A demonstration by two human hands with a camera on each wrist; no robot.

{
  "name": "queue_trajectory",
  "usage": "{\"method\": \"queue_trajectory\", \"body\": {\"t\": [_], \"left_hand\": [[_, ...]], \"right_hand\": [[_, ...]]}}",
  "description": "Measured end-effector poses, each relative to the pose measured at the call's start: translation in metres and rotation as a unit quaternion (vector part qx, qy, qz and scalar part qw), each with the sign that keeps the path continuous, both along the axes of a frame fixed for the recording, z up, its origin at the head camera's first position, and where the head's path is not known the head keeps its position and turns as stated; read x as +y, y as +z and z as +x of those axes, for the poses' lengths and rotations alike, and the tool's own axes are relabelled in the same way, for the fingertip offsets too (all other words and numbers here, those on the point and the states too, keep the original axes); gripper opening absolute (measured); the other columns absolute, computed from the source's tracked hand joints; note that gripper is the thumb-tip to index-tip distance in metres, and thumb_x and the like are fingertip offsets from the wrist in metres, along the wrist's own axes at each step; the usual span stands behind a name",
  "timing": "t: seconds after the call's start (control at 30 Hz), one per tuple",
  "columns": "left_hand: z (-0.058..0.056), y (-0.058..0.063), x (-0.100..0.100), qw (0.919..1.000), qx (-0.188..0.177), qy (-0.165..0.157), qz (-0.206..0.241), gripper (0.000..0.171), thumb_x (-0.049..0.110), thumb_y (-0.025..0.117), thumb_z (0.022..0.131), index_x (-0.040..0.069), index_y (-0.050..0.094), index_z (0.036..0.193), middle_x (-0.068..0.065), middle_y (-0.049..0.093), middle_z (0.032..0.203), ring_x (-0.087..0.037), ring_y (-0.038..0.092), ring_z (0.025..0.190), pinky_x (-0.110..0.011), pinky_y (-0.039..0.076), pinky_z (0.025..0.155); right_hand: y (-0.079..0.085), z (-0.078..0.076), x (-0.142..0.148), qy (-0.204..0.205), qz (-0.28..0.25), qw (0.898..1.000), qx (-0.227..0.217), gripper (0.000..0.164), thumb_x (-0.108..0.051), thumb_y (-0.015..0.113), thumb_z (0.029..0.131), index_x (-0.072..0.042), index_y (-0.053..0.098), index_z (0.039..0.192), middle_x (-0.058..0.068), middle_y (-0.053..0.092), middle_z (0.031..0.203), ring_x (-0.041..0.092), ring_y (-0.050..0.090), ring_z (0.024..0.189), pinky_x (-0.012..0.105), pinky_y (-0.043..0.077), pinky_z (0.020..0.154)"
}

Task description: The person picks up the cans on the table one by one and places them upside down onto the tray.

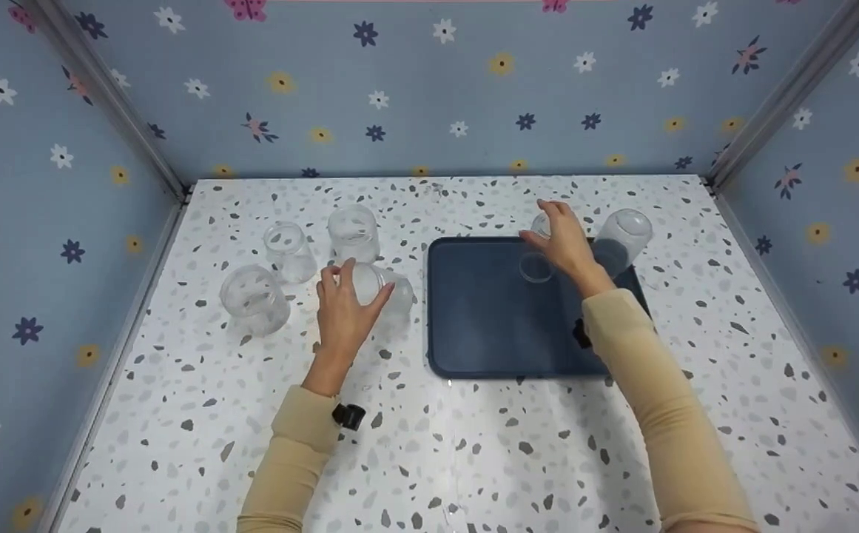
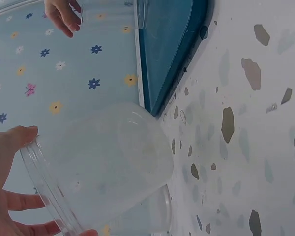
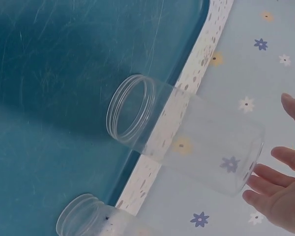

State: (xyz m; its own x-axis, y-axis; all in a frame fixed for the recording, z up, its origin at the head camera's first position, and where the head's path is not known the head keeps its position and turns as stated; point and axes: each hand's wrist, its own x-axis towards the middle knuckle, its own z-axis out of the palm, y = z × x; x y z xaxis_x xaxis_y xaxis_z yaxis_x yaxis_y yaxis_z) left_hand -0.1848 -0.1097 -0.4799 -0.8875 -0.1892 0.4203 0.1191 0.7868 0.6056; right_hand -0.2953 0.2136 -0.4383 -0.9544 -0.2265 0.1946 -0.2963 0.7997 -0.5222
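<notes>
My left hand (image 1: 344, 307) holds a clear jar (image 1: 396, 292) by its rim, thumb on one side and fingers on the other. In the left wrist view, this jar (image 2: 105, 164) is tilted, its mouth toward the palm. On the dark blue tray (image 1: 496, 318), a clear jar (image 1: 536, 268) stands mouth down at the back edge. Beside its upper end is my right hand (image 1: 566, 240), fingers spread. The right wrist view has that jar's (image 3: 196, 137) threaded rim on the tray; whether the fingertips touch its base I cannot tell.
Another upside-down jar (image 1: 627, 237) stands at the tray's back right corner. Left of my left hand are three more clear jars: one at the back (image 1: 354, 235), a narrower jar (image 1: 290, 255) and a wide jar (image 1: 255, 300). Flower-patterned walls (image 1: 429, 89) enclose the speckled table (image 1: 473, 444).
</notes>
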Motion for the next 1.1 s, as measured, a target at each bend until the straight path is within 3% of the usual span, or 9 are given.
{"method": "queue_trajectory", "body": {"t": [0.67,1.1], "left_hand": [[-0.01,-0.012,0.02,0.9988,0.021,0.004,0.045,0.065,0.049,0.061,0.078,0.002,0.048,0.121,-0.016,0.042,0.104,-0.028,0.046,0.086,-0.043,0.044,0.063],[-0.008,-0.019,0.037,0.9945,0.021,-0.035,0.096,0.065,0.047,0.059,0.08,0.001,0.045,0.125,-0.015,0.041,0.11,-0.025,0.047,0.092,-0.039,0.043,0.076]], "right_hand": [[-0.012,0.023,-0.007,0.017,-0.069,0.996,0.055,0.06,-0.031,0.063,0.082,0.001,0.042,0.129,0.02,0.041,0.126,0.032,0.038,0.117,0.043,0.03,0.096],[-0.02,0.046,-0.013,0.024,-0.135,0.987,0.08,0.055,-0.028,0.064,0.082,-0.002,0.046,0.127,0.017,0.046,0.124,0.027,0.043,0.114,0.041,0.033,0.094]]}}
